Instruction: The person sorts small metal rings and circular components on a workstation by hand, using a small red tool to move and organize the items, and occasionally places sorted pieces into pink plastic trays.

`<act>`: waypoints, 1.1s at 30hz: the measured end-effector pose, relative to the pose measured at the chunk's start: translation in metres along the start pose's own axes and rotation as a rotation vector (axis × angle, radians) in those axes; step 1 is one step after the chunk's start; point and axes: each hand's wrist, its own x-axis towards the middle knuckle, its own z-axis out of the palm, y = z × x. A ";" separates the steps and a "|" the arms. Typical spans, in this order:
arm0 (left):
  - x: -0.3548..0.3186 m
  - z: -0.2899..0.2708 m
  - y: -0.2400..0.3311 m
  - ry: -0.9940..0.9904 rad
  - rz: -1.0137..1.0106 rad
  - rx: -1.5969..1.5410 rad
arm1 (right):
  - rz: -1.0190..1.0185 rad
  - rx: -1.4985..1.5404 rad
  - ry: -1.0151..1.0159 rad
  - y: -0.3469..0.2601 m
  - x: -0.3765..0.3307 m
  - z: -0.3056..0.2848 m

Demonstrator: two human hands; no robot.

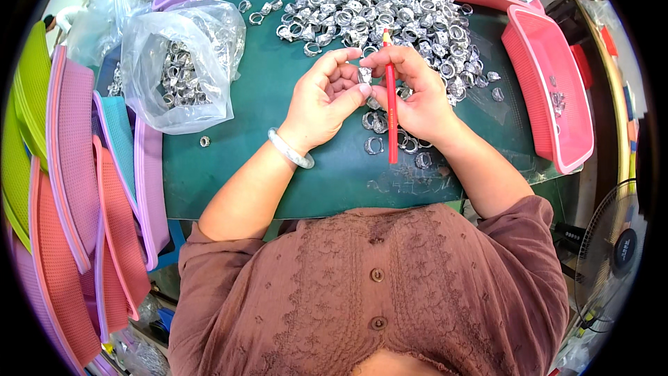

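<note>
Head view: left grip point(322, 101) and right grip point(422, 101) hold ring point(364, 75) and pencil point(392, 111), its long axis pointing forward.

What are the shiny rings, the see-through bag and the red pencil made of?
Rings: probably metal, or metal-coated, with a shiny silver finish; they catch bright glints.
Bag: likely thin plastic; it's cloudy-clear and crinkly.
Red pencil: smooth red outside, perhaps painted wood, but plastic or paper is possible.

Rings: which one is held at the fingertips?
The silver ring held between the left hand and right hand; those on the green table and in the clear bag lie loose.
</note>
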 end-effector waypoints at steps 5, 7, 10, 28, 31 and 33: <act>0.000 0.000 -0.002 0.009 0.002 -0.042 | 0.007 0.017 0.000 0.001 0.000 0.000; 0.000 -0.001 -0.003 0.012 -0.007 -0.065 | -0.001 0.036 0.004 0.003 0.000 0.000; 0.000 0.002 0.001 0.041 -0.015 -0.102 | -0.008 0.031 0.003 0.003 0.002 0.000; 0.000 -0.002 -0.002 0.032 0.013 -0.044 | 0.003 0.067 0.013 0.005 0.001 0.000; 0.000 -0.003 -0.001 0.029 0.022 -0.031 | 0.006 0.077 0.021 0.007 0.001 0.000; 0.000 -0.003 -0.002 0.029 0.028 -0.029 | 0.013 0.077 0.015 0.008 0.000 0.000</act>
